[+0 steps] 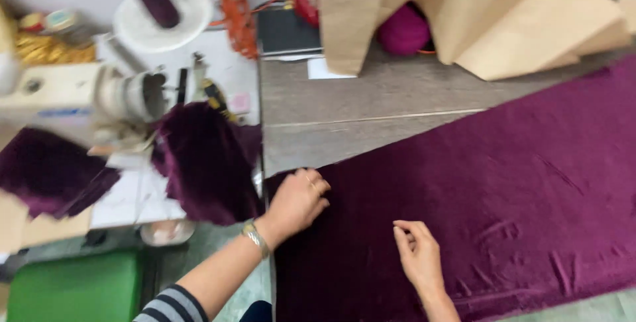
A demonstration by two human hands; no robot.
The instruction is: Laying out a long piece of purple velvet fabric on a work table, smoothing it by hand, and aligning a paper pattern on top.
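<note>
Smoothing purple velvet cloth (477, 196) along counter's (344, 116) left edge: left hand (298, 199) pressed flat near its corner, right hand (417, 252) loosely curled, fingertips pinching nap. Next, likely flattening creases rightward.

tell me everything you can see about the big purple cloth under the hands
The purple cloth is a long, wide strip of deep plum fabric with a soft, velvet-like nap, lying flat on the grey table and running up toward the right edge of the view. Small creases mark its lower right part. Its near left corner sits at the table's edge. The left hand presses on that corner, and the right hand rests on it nearby, fingers curled. Both its ends run out of the view.
</note>
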